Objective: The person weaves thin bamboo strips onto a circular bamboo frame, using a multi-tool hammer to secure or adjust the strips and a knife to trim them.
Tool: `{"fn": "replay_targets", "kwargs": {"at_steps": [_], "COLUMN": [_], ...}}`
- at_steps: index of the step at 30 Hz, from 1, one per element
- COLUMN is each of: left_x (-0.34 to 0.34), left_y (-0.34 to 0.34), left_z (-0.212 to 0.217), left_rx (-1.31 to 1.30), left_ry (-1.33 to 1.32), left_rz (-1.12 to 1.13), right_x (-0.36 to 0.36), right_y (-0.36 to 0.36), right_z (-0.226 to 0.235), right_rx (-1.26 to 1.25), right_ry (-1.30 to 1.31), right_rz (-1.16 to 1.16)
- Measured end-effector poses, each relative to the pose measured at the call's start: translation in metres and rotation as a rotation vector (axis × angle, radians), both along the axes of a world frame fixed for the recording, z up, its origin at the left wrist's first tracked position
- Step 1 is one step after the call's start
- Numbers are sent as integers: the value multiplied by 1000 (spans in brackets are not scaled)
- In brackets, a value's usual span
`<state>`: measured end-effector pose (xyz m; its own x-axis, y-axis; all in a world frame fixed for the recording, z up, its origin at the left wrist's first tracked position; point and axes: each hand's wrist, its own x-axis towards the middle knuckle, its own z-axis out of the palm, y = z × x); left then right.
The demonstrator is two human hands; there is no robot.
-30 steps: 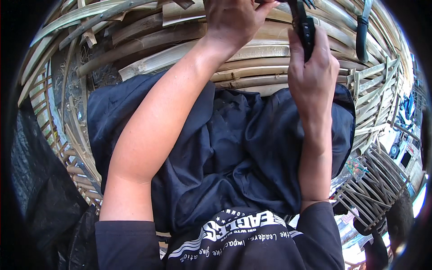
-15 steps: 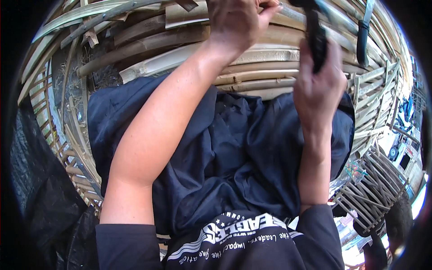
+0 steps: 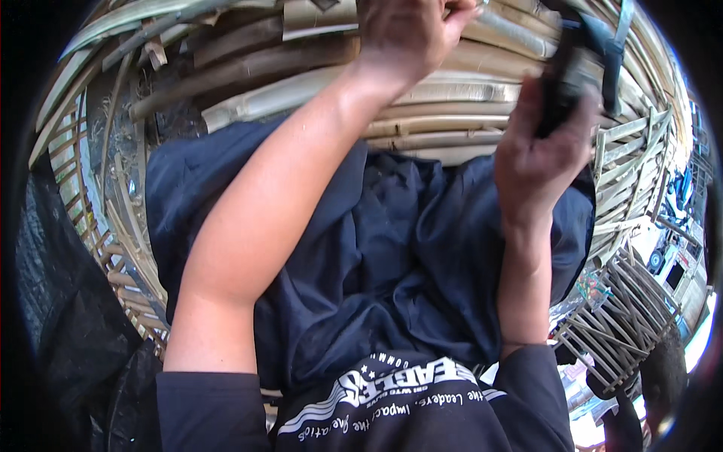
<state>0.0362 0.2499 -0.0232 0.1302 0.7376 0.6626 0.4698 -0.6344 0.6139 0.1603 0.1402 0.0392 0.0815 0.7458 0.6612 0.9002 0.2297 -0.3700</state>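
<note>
A surface of curved, overlapping bamboo slats (image 3: 452,90) spreads in front of the person, its near edge meeting the dark cloth (image 3: 422,226) over the lap. Toward its right edge the strips cross into a woven lattice (image 3: 633,173); past its left edge, a black plastic sheet (image 3: 68,301) hangs in folds. Beyond the near right corner stand a rack of thin sticks (image 3: 621,316) and, farther off in bright light, a pale vehicle (image 3: 681,271). The left hand (image 3: 407,34) is over the far middle of the slats, partly cut off by the picture's top, thumb and fingertips drawn close; whether they pinch anything, I cannot tell. The right hand (image 3: 550,151) is closed around a black-handled tool (image 3: 561,90), blurred, over the right part of the slats, well apart from the left hand. Just beside it, near the right edge, is a second tool with a dark handle (image 3: 614,94)
</note>
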Motion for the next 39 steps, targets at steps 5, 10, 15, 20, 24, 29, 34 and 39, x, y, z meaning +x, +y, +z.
{"fn": "replay_targets", "kwargs": {"at_steps": [5, 10, 15, 20, 24, 29, 34, 39], "left_x": [-1, -1, -1, -1, -1, -1, -2, -1], "left_y": [1, 3, 2, 2, 0, 0, 1, 1], "left_z": [3, 1, 4, 7, 10, 12, 9, 7], "left_rx": [-14, 8, -6, 21, 6, -1, 1, 10], "left_ry": [-7, 17, 39, 83, 103, 86, 89, 79], "left_rz": [-12, -3, 2, 19, 20, 8, -12, -8], "right_x": [2, 11, 22, 30, 33, 33, 28, 15], "right_y": [3, 9, 11, 12, 12, 11, 10, 4], "right_z": [-3, -13, -25, -28, -28, -27, -23, -7], "right_rx": [-175, -251, -309, -320, -325, -332, -324, -280], "right_ry": [306, 427, 505, 549, 568, 545, 498, 299], "right_rz": [-4, 13, -14, -34, -63, -73, -53, -6]}}
